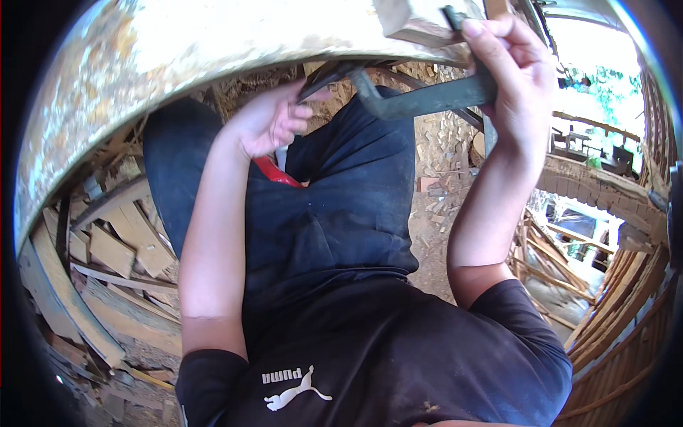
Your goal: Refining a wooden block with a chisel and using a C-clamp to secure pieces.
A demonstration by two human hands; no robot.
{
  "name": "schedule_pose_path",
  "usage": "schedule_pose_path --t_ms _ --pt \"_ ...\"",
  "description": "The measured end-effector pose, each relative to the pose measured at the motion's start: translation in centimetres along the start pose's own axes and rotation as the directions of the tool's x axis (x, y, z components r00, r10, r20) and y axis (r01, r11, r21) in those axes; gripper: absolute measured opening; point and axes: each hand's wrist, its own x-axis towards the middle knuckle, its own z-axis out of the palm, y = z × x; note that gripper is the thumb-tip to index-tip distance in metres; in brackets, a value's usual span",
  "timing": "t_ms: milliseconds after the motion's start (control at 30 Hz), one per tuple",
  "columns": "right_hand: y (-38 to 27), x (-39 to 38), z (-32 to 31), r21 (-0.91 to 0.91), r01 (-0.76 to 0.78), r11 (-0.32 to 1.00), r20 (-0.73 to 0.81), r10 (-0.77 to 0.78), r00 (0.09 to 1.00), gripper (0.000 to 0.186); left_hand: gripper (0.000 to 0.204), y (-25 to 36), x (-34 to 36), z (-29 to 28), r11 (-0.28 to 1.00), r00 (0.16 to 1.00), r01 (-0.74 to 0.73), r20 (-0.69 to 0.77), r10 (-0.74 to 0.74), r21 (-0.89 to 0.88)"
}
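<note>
The right hand [518,71] wraps its fingers round a bent, dark-grey metal clamp [430,101] beside a pale wooden block [413,27], seemingly steadying it at the worn, whitish tabletop [213,43]. Below, the left hand [269,122] curls its fingers; whether they grip anything cannot be told.

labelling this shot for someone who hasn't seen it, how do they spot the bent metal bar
Start at the large pale surface along the top, then find the right hand near its right end. The bent metal bar runs leftward from there. It is dark grey with an upturned left end, unlike the tan wood scraps.
</note>
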Motion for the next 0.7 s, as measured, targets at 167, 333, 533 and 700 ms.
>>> schedule_pose_path --t_ms 167,333,533,700 --pt "1.0 -2.1 -0.9 0.152 0.144 0.978 0.064 -0.155 0.986 0.011 0.035 -2.6 -3.4 3.7 0.981 0.968 -0.194 -0.166 0.188 -0.016" --pt "4.9 -6.8 -4.4 0.335 -0.031 0.942 -0.077 0.060 0.995 0.013 0.025 -6.6 -8.2 9.0 0.599 0.807 -0.413 -0.029 0.590 0.686" --pt "10.8 -13.2 -3.1 0.812 -0.324 0.485 0.001 0.555 0.832 0.017 0.095 -10.0 -9.1 11.3 0.126 0.600 -0.570 0.307 0.738 0.812" --pt "11.9 -15.1 -3.9 0.880 -0.142 0.452 -0.055 0.396 0.917 0.016 0.079 -10.1 -9.0 9.0 0.945 0.942 -0.319 0.135 0.307 0.077"
